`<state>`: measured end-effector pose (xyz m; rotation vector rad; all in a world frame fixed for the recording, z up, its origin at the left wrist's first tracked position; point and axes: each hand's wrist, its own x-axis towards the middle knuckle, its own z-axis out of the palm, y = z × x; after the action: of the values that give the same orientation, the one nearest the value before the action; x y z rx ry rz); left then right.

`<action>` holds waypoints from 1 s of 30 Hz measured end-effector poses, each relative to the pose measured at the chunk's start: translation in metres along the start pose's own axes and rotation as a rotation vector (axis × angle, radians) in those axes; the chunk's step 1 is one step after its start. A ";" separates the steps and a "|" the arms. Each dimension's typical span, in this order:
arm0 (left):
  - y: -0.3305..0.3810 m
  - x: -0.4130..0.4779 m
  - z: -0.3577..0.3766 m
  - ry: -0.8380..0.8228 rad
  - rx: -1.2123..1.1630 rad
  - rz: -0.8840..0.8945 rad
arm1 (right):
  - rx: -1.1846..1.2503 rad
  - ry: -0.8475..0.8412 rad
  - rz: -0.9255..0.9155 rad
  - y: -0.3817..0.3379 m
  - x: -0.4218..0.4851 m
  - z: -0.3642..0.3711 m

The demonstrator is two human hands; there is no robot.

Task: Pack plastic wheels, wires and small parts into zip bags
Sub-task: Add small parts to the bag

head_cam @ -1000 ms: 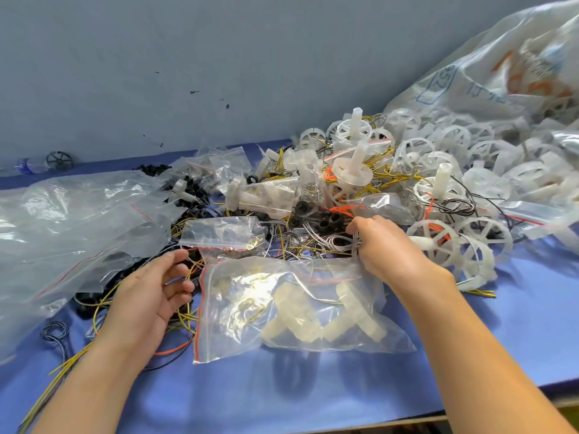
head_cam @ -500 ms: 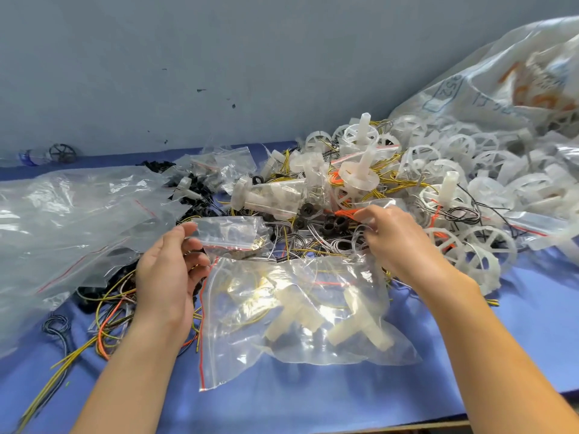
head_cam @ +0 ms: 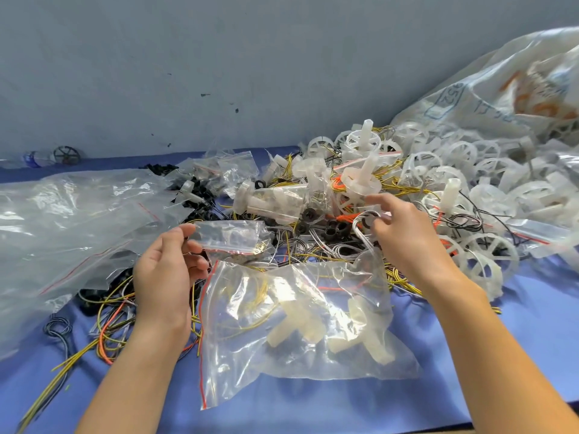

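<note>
Where the pile thickens behind the large zip bag [head_cam: 291, 324], the white wheels [head_cam: 482, 255], black rings [head_cam: 332, 231] and wires overlap too much to count or separate. Contents of large zip bag: pale plastic pieces plus thin yellow wire, blurred by the film. It lies flat on the surface [head_cam: 526, 346], red zip strip on its left side.

Left hand [head_cam: 166, 270], just left of the large zip bag's far corner: grip narrow, thumb over and fingers under the left end of a small zip bag [head_cam: 232, 234]. What's inside that one is hard to make out.

Right hand [head_cam: 404, 236], behind the large zip bag's right end: grip pinching a loop of grey-white wire [head_cam: 362, 228], lifted off the heap. Fingertips partly hidden by the loop.

Printed sack [head_cam: 517, 89], far right of the bag, is cut off by the frame. Clear plastic sheets [head_cam: 62, 220] to its left are cut off too. Loose yellow and orange wires [head_cam: 103, 321] run under the left forearm.

Open blue surface shows right of the large zip bag and along its near side. The surface edge sits just beyond that, bottom right.
</note>
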<state>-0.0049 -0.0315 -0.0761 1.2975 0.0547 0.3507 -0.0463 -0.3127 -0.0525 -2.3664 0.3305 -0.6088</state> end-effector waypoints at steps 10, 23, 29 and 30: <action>0.041 -0.020 0.028 -0.119 0.341 0.527 | 0.611 0.165 0.037 -0.018 0.006 0.003; 0.027 -0.048 0.101 -0.515 0.172 -0.117 | 0.865 0.407 -0.212 -0.095 -0.019 0.057; 0.024 -0.032 0.086 -0.404 0.138 0.059 | 0.769 0.364 -0.268 -0.092 -0.021 0.059; 0.024 -0.029 0.080 -0.380 0.191 0.111 | 0.711 0.405 -0.291 -0.088 -0.019 0.055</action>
<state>-0.0185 -0.1089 -0.0358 1.5411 -0.3127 0.1912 -0.0286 -0.2093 -0.0377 -1.6052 -0.0665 -1.1318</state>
